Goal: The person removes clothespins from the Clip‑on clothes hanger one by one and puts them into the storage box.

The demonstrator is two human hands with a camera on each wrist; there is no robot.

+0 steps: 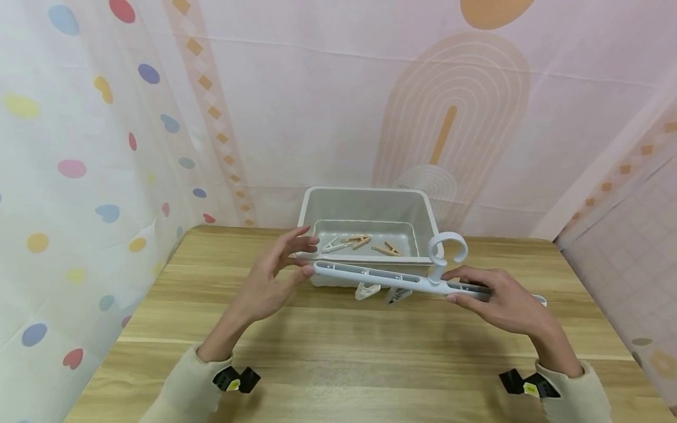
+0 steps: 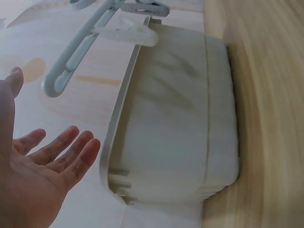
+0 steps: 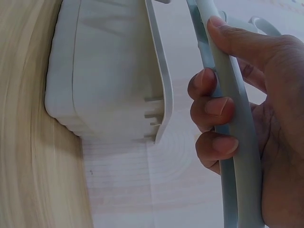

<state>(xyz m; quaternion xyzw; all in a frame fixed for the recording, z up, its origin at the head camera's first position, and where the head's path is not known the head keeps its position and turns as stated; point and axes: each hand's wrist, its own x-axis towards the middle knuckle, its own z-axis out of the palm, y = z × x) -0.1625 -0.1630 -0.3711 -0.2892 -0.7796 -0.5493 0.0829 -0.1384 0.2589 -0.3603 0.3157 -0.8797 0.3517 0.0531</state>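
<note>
Gripping one white hanger point(image 1: 381, 279), my right fingers point(image 3: 214, 107) curled round it; my left fingers point(image 2: 83, 156) spread, empty, near its end; one bin point(image 1: 365, 203), clothespins point(image 1: 362, 241) inside.

No text or number can be read

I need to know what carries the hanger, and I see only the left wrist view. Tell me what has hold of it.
Observer: The right hand grips the hanger, its thumb and fingers round it.
Operator: Say where along its length.
Observer: In the head view, just to the right of the hook.
Operator: I see only the outside of the bin. Report what lies inside.
Observer: Pegs, tan and white, lie on its floor.
</note>
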